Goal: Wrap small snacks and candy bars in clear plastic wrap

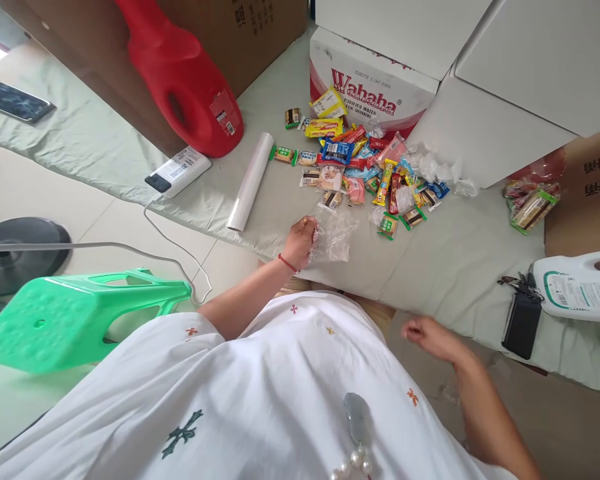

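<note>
My left hand (300, 241) is closed on a crumpled clear plastic bag (336, 237) that lies on the pale green sheet (445, 260). My right hand (427, 334) hangs lower, off the sheet's edge, fingers curled loosely, and I see nothing in it. Just beyond the bag lies a heap of wrapped snacks and sweets (365, 170). A roll of clear film (251, 181) rests to the left of the heap.
A red jug (185, 77) and a white power bank (179, 171) with its cable stand at left. White cartons (375, 83) back the heap. A white jug (580, 285), a black pouch (521, 325), a phone (16, 102) and a green stool (75, 317) lie around.
</note>
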Tool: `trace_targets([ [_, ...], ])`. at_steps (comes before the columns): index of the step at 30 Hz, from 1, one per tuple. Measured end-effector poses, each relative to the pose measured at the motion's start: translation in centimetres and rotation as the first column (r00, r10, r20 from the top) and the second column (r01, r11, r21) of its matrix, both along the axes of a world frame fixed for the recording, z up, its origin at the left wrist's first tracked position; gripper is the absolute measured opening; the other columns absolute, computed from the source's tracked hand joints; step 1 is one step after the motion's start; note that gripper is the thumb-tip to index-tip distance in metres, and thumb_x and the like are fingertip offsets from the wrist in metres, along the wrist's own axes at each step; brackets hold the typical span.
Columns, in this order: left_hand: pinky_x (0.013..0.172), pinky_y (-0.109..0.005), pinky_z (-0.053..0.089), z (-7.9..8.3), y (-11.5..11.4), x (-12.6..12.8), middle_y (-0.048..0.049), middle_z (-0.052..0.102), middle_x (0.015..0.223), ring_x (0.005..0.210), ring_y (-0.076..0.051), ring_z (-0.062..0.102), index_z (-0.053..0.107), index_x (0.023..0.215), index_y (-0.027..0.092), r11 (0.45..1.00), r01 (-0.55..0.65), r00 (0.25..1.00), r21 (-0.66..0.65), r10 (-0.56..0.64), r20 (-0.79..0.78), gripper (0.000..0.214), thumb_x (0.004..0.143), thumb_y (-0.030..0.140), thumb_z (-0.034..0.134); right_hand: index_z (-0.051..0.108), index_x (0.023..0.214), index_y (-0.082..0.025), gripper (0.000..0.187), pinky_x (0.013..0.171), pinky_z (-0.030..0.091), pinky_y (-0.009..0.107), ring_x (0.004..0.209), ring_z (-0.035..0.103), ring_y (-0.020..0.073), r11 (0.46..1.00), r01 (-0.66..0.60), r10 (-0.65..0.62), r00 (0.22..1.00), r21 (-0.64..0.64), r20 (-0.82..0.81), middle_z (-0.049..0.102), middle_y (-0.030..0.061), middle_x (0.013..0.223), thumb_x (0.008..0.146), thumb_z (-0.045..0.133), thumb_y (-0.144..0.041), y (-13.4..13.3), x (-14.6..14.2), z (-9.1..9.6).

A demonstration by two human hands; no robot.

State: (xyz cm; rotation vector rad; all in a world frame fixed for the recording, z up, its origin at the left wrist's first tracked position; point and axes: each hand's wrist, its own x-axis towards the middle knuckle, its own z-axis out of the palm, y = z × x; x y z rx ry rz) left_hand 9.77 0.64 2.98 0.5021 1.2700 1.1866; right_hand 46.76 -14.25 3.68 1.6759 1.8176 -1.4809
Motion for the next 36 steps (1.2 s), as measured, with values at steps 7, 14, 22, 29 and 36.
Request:
trace_targets([
  [7, 0.041, -0.02, 0.024, -0.2, -0.1, 1.6, 0.0079, 0.038, 0.057, 0.043, -0.006, 0.03, 0.047, 0.076, 0.021, 0.997, 0.071, 0.997, 0.02, -0.071, 0.021, 0.034, 0.099, 0.041, 0.06, 0.072, 0.089, -0.02, 0.021, 0.069, 0.046, 0.03, 0.071, 0.063, 0.0186, 0.991, 0.131, -0.132, 0.99, 0.032, 0.045, 0.069, 0.0059, 0.078, 0.089, 0.06, -0.037, -1.9, -0.6, 1.4],
  [14, 0.045, -0.02, 0.024, 0.4, -1.3, 3.1, 0.0074, 0.037, 0.057, 0.046, -0.006, 0.031, 0.047, 0.077, 0.021, 0.988, 0.124, 0.992, 0.091, -0.122, -0.023, 0.035, 0.099, 0.045, 0.059, 0.058, 0.075, -0.022, 0.06, 0.04, 0.017, 0.023, 0.045, 0.026, 0.0066, 0.659, 0.735, -0.683, 0.497, -0.158, -0.536, 0.048, -0.0057, 0.06, 0.069, 0.069, -0.08, 7.0, -14.9, 0.6],
  [22, 0.048, -0.021, 0.027, -0.7, -1.3, 1.5, 0.0063, 0.039, 0.062, 0.051, -0.007, 0.031, 0.046, 0.076, 0.02, 0.988, 0.062, 0.989, 0.142, -0.042, -0.141, 0.038, 0.099, 0.047, 0.06, 0.051, 0.066, -0.022, 0.047, 0.04, 0.015, 0.021, 0.045, 0.024, 0.0052, 0.579, 0.801, -0.688, 0.382, -0.151, -0.617, 0.043, -0.0083, 0.053, 0.068, 0.08, -0.059, 8.2, -13.2, 1.0],
  [29, 0.051, -0.024, 0.028, -2.3, -1.0, 0.4, 0.0059, 0.038, 0.061, 0.052, -0.008, 0.032, 0.046, 0.075, 0.021, 0.974, 0.174, 0.963, 0.146, -0.138, -0.231, 0.043, 0.098, 0.054, 0.06, 0.053, 0.064, -0.022, 0.038, 0.04, 0.015, 0.021, 0.044, 0.027, 0.0054, 0.494, 0.866, -0.722, 0.361, -0.076, -0.59, 0.044, -0.0075, 0.052, 0.067, 0.081, -0.047, 6.7, -7.1, 1.6],
  [36, 0.048, -0.025, 0.026, -2.8, -0.3, -1.1, 0.0055, 0.038, 0.063, 0.052, -0.009, 0.031, 0.046, 0.077, 0.022, 0.97, 0.146, 0.968, 0.193, -0.1, -0.23, 0.049, 0.093, 0.065, 0.063, 0.054, 0.064, -0.021, 0.045, 0.044, 0.024, 0.022, 0.048, 0.031, 0.0075, 0.522, 0.823, -0.681, 0.56, 0.222, -0.472, 0.046, -0.0058, 0.056, 0.076, 0.076, -0.058, 5.3, -1.3, 0.0],
])
